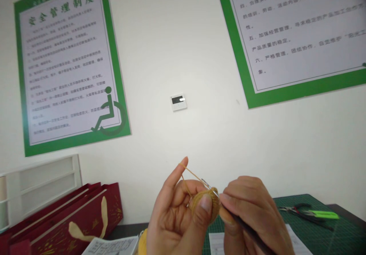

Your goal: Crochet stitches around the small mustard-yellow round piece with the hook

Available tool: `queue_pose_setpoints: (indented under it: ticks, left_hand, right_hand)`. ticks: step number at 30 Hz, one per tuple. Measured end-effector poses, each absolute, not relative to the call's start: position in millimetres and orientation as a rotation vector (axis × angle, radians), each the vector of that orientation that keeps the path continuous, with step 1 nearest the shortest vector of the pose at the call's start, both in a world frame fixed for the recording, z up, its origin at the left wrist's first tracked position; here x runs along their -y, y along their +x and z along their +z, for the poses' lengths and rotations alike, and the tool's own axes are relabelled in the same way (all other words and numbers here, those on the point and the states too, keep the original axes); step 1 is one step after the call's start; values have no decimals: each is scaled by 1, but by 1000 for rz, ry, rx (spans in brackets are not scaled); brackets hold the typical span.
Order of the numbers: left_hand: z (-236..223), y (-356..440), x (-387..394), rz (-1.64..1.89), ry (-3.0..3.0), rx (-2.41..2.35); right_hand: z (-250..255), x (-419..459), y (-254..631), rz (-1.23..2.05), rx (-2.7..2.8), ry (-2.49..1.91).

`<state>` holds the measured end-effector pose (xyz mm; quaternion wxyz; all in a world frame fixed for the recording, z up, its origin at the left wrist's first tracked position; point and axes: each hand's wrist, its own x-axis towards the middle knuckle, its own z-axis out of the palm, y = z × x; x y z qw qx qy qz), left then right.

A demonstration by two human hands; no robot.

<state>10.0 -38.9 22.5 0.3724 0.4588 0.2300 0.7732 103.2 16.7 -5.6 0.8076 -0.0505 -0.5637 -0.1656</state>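
Observation:
My left hand pinches a small mustard-yellow crochet piece between thumb and fingers. Its index finger points up, with a strand of yellow yarn running over it and down to the work. Wrapped round the dark handle of a crochet hook, my right hand is closed. The hook's thin metal tip is at the top edge of the crochet piece, close to the yarn. Part of the piece is hidden behind my left thumb.
Red paper bags with a cream ribbon stand at the left, near a white rack. A green cutting mat on the right bears pliers and a bright green tool. Printed sheets lie below. Posters hang behind.

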Motion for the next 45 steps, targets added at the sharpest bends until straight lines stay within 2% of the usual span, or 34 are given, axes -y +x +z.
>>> queue_pose_setpoints:
  ticks: [7,12,14,16,18,23,25,27,30,33,40,43,45]
  left_hand:
    - [23,2,38,1929,1213,-583]
    - [25,-9,38,1815,1200,-541]
    - [26,-10,38,1786,1200,-525]
    - [26,-9,38,1770,1198,-532]
    - [26,-7,38,1795,1193,-550]
    - [24,-2,38,1823,1198,-528]
    - [25,-4,38,1702,1175,-502]
    - [27,-8,38,1554,1106,-479]
    - [30,-16,38,1416,1057,-457]
    - [32,-22,37,1387,1082,-455]
    - [29,-24,35,1416,1131,-488]
    - [26,-18,35,1599,1239,-495]
    - [24,-13,35,1696,1282,-520]
  right_hand:
    - [-3,-8,106,370,1095,-158]
    - [4,-13,106,1127,1155,-57]
    - [5,-14,102,1315,1178,20]
    - [5,-16,99,1276,1193,67]
    - [4,-18,99,1000,1234,79]
    - [3,-21,108,-285,1304,-37]
    - [3,-21,106,-545,1174,-78]
    - [3,-19,99,-433,1065,-6]
    - [1,-15,89,111,1107,161]
    - [-2,-11,88,557,1079,213]
    - [0,-8,99,1219,1058,257]
    - [4,-9,98,1378,1079,231]
    - [5,-10,97,1274,1137,184]
